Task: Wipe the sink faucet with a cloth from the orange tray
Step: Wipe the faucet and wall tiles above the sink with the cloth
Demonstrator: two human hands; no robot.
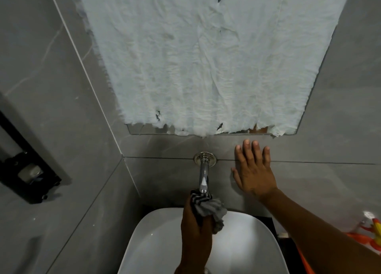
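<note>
The left hand (195, 230) is reaching up over the white sink (148, 245) with its grip closed tight around a bunched grey cloth (208, 207), part of which is showing dark and light stripes. The cloth is pressing against the outer end of the chrome faucet (203, 174), wrapping around the spout tip so that only the upper stretch of the spout is showing bare. Loose folds of the cloth are hanging off to the right of the fist, above the basin.

The faucet is coming straight out of the grey tiled wall (165, 176) from a round chrome flange (204, 156) sitting on a grout line, and its spout is extending out over the back rim of the sink.

The right hand (252, 170) is lying flat against the wall just beside the faucet on its right, fingers spread and pointing up, its grip fully open and holding nothing. Its forearm is running down toward the lower right corner.

Above the faucet a mirror (136, 129) is being covered almost wholly by crumpled white paper (195, 57), only a narrow strip of glass showing along the bottom edge. A black fixture (26, 170) is hanging on the left wall. At the far right edge a bit of the orange tray (369, 242) is showing, well apart from the sink
</note>
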